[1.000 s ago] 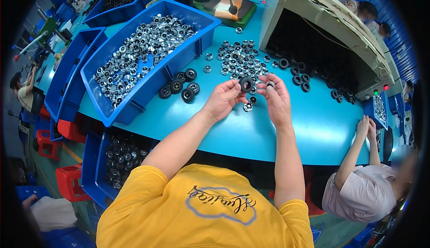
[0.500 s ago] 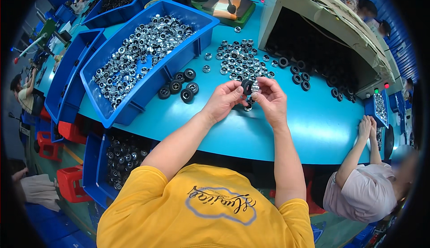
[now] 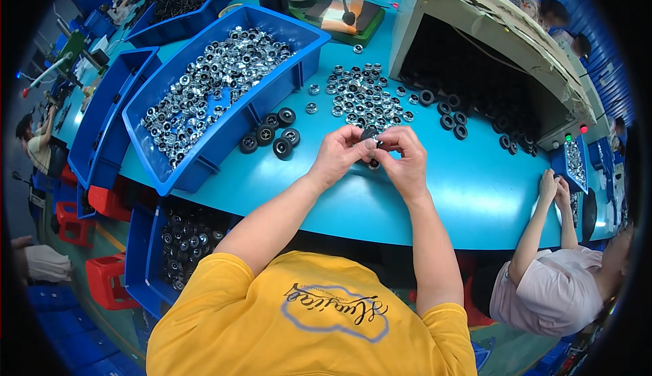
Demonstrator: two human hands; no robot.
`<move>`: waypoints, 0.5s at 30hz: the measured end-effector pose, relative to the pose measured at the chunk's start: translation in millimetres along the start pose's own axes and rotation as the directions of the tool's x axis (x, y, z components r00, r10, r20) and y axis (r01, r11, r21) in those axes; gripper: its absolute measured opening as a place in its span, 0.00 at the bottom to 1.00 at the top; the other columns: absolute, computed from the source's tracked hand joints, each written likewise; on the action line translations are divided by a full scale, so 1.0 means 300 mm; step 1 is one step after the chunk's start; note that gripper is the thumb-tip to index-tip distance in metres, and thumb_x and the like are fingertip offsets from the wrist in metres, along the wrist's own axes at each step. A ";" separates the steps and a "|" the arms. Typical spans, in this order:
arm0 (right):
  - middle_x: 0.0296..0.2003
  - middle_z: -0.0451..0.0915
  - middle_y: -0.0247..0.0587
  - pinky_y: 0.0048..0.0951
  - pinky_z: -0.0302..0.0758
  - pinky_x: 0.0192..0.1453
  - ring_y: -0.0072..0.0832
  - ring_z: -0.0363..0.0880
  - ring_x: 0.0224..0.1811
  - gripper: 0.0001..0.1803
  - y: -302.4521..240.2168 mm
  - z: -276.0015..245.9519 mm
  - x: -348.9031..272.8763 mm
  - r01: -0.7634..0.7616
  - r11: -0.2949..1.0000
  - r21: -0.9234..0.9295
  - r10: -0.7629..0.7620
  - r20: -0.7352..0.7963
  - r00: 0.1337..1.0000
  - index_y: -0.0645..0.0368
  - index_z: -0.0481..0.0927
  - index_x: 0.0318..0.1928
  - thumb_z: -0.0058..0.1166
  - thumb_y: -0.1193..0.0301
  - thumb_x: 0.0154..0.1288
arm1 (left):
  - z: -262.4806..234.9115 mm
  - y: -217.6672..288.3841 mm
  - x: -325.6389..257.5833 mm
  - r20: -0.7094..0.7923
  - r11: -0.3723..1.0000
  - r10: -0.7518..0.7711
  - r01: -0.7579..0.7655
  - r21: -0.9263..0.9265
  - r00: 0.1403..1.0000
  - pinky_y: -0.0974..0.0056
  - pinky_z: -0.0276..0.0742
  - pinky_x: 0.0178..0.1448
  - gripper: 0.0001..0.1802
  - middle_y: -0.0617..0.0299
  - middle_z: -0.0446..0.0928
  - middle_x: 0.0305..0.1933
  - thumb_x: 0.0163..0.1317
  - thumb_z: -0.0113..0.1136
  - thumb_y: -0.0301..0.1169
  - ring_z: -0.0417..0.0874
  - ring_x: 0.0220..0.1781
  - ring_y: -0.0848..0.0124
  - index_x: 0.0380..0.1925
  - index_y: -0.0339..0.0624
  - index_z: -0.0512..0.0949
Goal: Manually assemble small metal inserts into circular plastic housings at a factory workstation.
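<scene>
My left hand (image 3: 335,158) and my right hand (image 3: 407,163) meet over the table, thumbs and fingertips pressed together around a small black rubber tyre (image 3: 369,133). Both hands are closed on it; the fingers cover most of it, and any hub inside is hidden. Just below the fingertips a shiny wheel hub (image 3: 373,163) shows in part. Beyond my hands lies a spread of chrome wheel hubs (image 3: 367,91). To the left of my left hand sits a group of wheels with tyres (image 3: 265,135).
A blue bin (image 3: 224,123) full of chrome hubs stands at the left. On the right, loose black tyres (image 3: 460,132) spill from an open-fronted box (image 3: 405,43). A lower blue bin (image 3: 141,267) holds finished-looking wheels. A co-worker's hands (image 3: 555,187) are at the table's right edge.
My hands have closed together around the tyre, and my right hand has shifted slightly left. The silver hub that showed between my fingers is now covered.
</scene>
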State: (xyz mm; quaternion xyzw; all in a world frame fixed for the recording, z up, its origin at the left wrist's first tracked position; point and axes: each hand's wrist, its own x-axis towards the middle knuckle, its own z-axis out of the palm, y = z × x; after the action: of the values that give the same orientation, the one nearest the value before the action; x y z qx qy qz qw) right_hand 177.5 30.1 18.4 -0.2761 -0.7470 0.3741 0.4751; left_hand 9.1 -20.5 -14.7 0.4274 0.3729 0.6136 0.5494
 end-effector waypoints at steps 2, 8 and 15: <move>0.41 0.80 0.39 0.25 0.84 0.41 0.26 0.85 0.39 0.17 -0.010 0.003 -0.002 -0.063 0.998 0.029 0.063 0.015 0.998 0.63 0.83 0.43 0.70 0.83 0.51 | -0.012 -0.009 0.001 -0.008 0.994 -0.063 0.062 -0.094 0.998 0.69 0.80 0.42 0.12 0.61 0.82 0.38 0.71 0.63 0.35 0.82 0.36 0.75 0.42 0.37 0.78; 0.43 0.80 0.38 0.24 0.83 0.44 0.25 0.84 0.44 0.14 0.003 -0.003 0.000 -0.218 0.925 0.310 0.207 0.067 0.976 0.64 0.83 0.48 0.65 0.79 0.62 | -0.018 -0.016 0.008 -0.023 0.961 -0.105 0.096 -0.258 0.994 0.65 0.82 0.43 0.13 0.60 0.82 0.41 0.73 0.60 0.38 0.84 0.37 0.71 0.42 0.38 0.77; 0.47 0.77 0.37 0.22 0.83 0.43 0.22 0.82 0.44 0.13 0.021 -0.019 0.003 -0.279 0.900 0.334 0.230 0.178 0.957 0.64 0.82 0.54 0.57 0.79 0.70 | -0.018 -0.029 0.014 -0.082 0.985 -0.080 0.066 -0.162 0.993 0.66 0.83 0.43 0.13 0.59 0.81 0.41 0.73 0.60 0.36 0.84 0.37 0.71 0.46 0.37 0.76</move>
State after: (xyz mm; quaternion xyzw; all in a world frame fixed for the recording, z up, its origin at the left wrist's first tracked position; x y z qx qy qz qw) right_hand 182.8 36.0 15.3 -0.2551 -0.6545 0.5797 0.4128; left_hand 7.0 -15.3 -24.3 0.3407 0.3619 0.6390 0.5870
